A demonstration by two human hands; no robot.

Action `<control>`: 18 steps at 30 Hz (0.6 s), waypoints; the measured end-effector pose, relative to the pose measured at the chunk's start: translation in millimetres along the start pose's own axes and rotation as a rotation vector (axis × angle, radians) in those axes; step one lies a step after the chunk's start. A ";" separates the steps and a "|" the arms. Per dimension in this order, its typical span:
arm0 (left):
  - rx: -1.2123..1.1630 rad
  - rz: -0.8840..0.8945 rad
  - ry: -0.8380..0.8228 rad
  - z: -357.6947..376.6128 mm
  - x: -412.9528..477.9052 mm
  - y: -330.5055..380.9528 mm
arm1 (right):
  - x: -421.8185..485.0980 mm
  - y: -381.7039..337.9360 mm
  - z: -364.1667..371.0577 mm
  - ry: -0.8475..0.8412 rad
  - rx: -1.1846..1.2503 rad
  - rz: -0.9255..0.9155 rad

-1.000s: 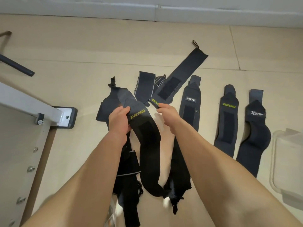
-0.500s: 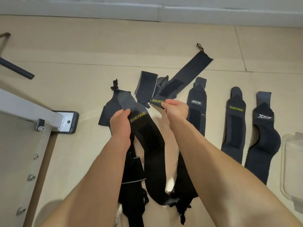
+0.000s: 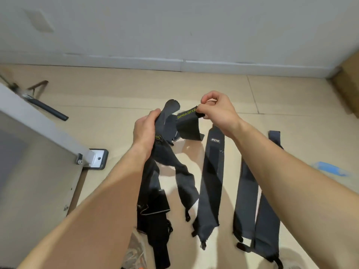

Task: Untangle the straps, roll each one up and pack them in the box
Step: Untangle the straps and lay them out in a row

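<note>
Beige tiled floor (image 3: 120, 94) under dark straps (image 3: 211, 171); grey wall (image 3: 174, 26) beyond.

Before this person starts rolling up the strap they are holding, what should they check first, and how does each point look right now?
1. Right hand has a firm pinch on the end of the XUEYING strap: ok.
2. Left hand holds the bunch of tangled straps: ok.
3. XUEYING strap free of that bunch: not ok, the two overlap between the hands.
4. Sorted straps lie flat on the floor, like the one with the white label: ok.
5. Box within reach: cannot tell, only a blurred blue shape shows at the right.
</note>
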State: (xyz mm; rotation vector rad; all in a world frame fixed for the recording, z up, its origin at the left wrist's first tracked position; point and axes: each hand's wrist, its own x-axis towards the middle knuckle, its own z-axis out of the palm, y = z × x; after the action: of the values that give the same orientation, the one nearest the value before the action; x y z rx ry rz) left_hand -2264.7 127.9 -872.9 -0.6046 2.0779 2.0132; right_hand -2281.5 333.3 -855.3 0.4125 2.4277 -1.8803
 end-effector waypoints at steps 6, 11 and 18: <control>-0.076 -0.002 -0.189 -0.3 -53.3 65.0 | -51.4 -53.2 -33.0 -0.020 -0.001 -0.130; 0.085 0.055 -0.332 -2.6 -95.0 108.3 | -98.2 -89.4 -62.3 -0.041 0.008 -0.217; 0.379 0.263 -0.651 -5.8 -156.0 144.2 | -164.1 -118.4 -90.4 -0.198 0.064 -0.229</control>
State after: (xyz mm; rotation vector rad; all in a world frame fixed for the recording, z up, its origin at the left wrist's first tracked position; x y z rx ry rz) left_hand -2182.8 146.6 -677.7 0.3638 2.0791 1.5516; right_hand -2139.6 362.9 -687.5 -0.0522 2.3737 -1.9796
